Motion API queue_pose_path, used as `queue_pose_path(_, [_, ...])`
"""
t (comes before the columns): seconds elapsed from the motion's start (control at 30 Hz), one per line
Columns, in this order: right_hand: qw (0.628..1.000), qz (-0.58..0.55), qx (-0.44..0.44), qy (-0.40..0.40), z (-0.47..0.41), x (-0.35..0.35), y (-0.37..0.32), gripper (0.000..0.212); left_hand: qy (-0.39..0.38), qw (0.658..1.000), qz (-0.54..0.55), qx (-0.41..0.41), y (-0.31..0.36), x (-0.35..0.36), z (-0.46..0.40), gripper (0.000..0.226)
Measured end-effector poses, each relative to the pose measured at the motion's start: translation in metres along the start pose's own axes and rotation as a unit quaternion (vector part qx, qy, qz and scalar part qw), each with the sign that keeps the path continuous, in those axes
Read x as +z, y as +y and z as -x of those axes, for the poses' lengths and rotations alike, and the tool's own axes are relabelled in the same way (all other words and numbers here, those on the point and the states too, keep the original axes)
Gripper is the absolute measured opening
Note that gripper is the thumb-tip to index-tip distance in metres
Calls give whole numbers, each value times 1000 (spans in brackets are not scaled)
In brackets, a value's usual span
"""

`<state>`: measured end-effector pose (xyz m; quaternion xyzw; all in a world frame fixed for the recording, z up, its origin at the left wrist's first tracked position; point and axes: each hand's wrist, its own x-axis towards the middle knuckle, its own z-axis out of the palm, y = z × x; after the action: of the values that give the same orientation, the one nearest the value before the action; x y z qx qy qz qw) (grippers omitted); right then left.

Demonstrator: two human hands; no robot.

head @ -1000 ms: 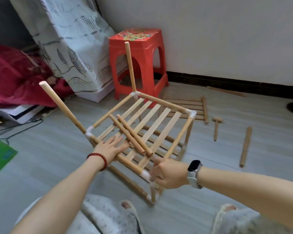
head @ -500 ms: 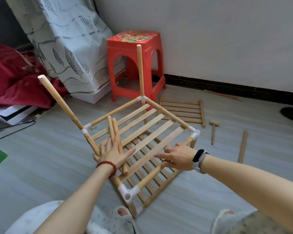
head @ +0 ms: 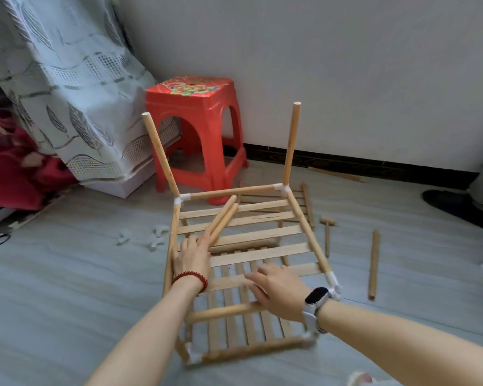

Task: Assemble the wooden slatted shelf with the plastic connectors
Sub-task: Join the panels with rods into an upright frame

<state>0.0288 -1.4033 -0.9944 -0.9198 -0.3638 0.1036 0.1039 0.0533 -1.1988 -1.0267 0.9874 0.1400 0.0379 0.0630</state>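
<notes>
Nearest, I note the right hand (head: pixel 279 295), smartwatch (head: pixel 315 296) on its wrist, lying flat with straight fingers across the upper slats of the shelf frame (head: pixel 301 232); it grips nothing. Just left, the left hand (head: pixel 193 256), with a red bead bracelet (head: pixel 190 277), rests palm-down with fingers extended, pressing on the near ends of two loose dowels (head: pixel 223 220) that lie side by side on the slats. The frame stands on the grey floor, white connectors (head: pixel 333 282) at its corners and two posts (head: pixel 290 143) rising from the far corners. Beyond it I record a spare slat panel (head: pixel 304 207), a small wooden mallet (head: pixel 327 232) and a loose dowel (head: pixel 373 263) to the right, spare connectors (head: pixel 159 231) to the left, then a red stool (head: pixel 195 121) against the wall.
</notes>
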Motion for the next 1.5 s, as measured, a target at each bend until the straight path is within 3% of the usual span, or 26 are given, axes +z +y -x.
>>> queue_pose_path(0.07, [987, -124, 89, 55, -8, -7, 8, 40, 7, 1000, 9, 13, 5, -2, -3, 49])
queue_pose_path(0.17, [918, -314, 226, 91, -27, -13, 18, 40, -26, 989, 144, 34, 8, -8, 0, 29])
queue_pose_path(0.23, [826, -481, 275, 106, -35, -18, 18, 47, -38, 965, 248, 71, 13, -15, 8, 24])
queue_pose_path(0.33, [644, -701, 290, 100, -44, -35, 14, 41, -28, 928, 352, 118, 31, -37, 25, 21])
queue_pose_path(0.4, [583, -760, 262, 113, -46, -48, 10, 18, -46, 914, 378, 140, 40, -52, 35, 16])
queue_pose_path(0.47, [547, -784, 243, 165, -48, -62, 6, 17, -66, 912, 372, 157, 42, -63, 39, 5])
queue_pose_path(0.53, [543, -777, 226, 226, -45, -74, 7, 16, -68, 911, 373, 163, 38, -73, 40, 8])
queue_pose_path(0.63, [597, -725, 170, 299, -25, -96, 16, 11, -58, 893, 430, 119, 31, -83, 36, 9])
queue_pose_path(0.73, [629, -668, 164, 362, 6, -112, 30, 19, -46, 805, 590, -25, 37, -85, 36, 14])
queue_pose_path(0.8, [622, -644, 182, 407, 24, -121, 33, 32, -41, 747, 656, -101, 47, -83, 41, 18])
queue_pose_path(0.87, [615, -621, 194, 445, 43, -126, 33, 39, -51, 693, 706, -133, 58, -84, 52, 19])
queue_pose_path(0.9, [613, -613, 196, 458, 51, -127, 33, 40, -52, 686, 713, -133, 63, -86, 57, 20])
queue_pose_path(1.03, [607, -610, 187, 474, 73, -119, 37, 41, -33, 733, 673, -93, 82, -97, 70, 38])
queue_pose_path(1.2, [590, -592, 223, 502, 85, -94, 39, 41, -33, 739, 665, -104, 99, -109, 82, 49])
queue_pose_path(1.4, [573, -587, 229, 524, 94, -102, 53, 41, -33, 792, 598, -119, 98, -104, 80, 55])
queue_pose_path(1.5, [598, -582, 216, 507, 96, -100, 54, 42, -28, 812, 573, -109, 94, -89, 82, 53])
